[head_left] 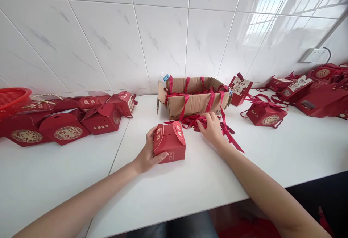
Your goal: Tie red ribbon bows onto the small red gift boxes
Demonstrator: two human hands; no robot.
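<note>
My left hand (146, 154) is wrapped round the left side of a red gift box (171, 143) with its top flaps folded over, which sits on the white table. Thumb in front, fingers behind, it grips the box. Just to the right, my right hand (211, 127) has its fingers curled down into a heap of red ribbons (190, 120), thumb towards the fingers; the fingertips are partly hidden. Behind the heap stands an open cardboard box (197, 105) with more red ribbons hanging over its sides.
Several folded red gift boxes (100, 118) and a red plastic basket (13, 102) stand at the left. A ribbon-tied box (266, 114) is on the right, with more red boxes (323, 96) beyond. A tiled wall (160, 38) runs behind the table (141, 194).
</note>
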